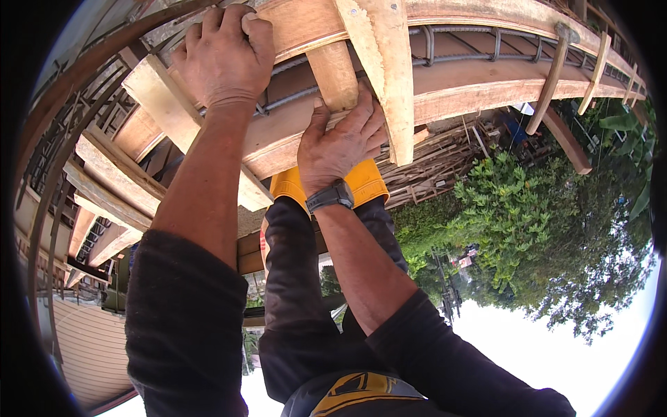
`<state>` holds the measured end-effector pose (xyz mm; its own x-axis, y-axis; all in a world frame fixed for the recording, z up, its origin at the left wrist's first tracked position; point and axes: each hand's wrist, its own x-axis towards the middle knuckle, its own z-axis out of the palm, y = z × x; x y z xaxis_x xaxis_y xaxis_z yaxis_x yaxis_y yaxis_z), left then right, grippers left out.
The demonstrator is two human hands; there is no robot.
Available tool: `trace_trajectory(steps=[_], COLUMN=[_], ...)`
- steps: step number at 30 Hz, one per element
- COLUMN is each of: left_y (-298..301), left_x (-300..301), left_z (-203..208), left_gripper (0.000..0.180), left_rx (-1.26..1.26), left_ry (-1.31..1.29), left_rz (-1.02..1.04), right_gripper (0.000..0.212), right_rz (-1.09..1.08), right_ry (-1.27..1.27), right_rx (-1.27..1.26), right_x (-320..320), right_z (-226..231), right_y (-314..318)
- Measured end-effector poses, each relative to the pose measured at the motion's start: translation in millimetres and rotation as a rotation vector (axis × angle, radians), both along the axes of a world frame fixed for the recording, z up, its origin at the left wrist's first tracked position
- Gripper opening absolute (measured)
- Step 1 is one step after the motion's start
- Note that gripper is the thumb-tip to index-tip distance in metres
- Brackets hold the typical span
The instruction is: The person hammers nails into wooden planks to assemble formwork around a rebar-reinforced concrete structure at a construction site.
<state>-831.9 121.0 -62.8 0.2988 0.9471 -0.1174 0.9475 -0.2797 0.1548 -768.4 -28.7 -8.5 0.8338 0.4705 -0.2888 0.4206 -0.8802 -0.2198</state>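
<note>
My left hand (226, 59) is closed over the far board (306, 24) of a long wooden trough, its fingertips partly hidden. My right hand (344, 142), with a dark watch at the wrist, pinches the lower end of a short wooden piece (333, 73) between thumb and fingers. That piece lies crosswise between the far board and the near board (472, 97). Just right of it, a wider pale wooden strip (384, 69) crosses both boards, with nail heads at its top. Steel reinforcing bars (458, 50) with stirrups run inside the trough.
Farther right, a hammer (550, 80) lies across the trough, near more wooden crosspieces (595, 73). At left, another crosspiece (163, 101) and stacked timbers (114, 174) crowd my forearm. My legs, in dark trousers (295, 264), are beneath. Scrap wood (445, 156) and trees (514, 215) show below right.
</note>
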Motion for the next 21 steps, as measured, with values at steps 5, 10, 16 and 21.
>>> trace_trajectory(steps=[5, 10, 16, 21], left_y=[-1, 0, 0, 0], left_x=[1, 0, 1, 0], left_z=[0, 1, 1, 2], left_gripper=[0.04, 0.04, 0.04, 0.039], left_rx=[0.002, 0.013, 0.01, 0.003], left_ry=[0.021, -0.008, -0.012, 0.011], left_rz=[0.007, 0.006, -0.007, -0.005], right_gripper=[0.07, 0.073, 0.072, 0.071], right_rz=[0.058, 0.082, 0.097, 0.095], right_ry=[0.024, 0.074, 0.05, 0.048], right_rx=[0.07, 0.112, 0.067, 0.019], right_x=[3, 7, 12, 11], right_z=[5, 8, 1, 0], right_y=[-8, -13, -14, -13])
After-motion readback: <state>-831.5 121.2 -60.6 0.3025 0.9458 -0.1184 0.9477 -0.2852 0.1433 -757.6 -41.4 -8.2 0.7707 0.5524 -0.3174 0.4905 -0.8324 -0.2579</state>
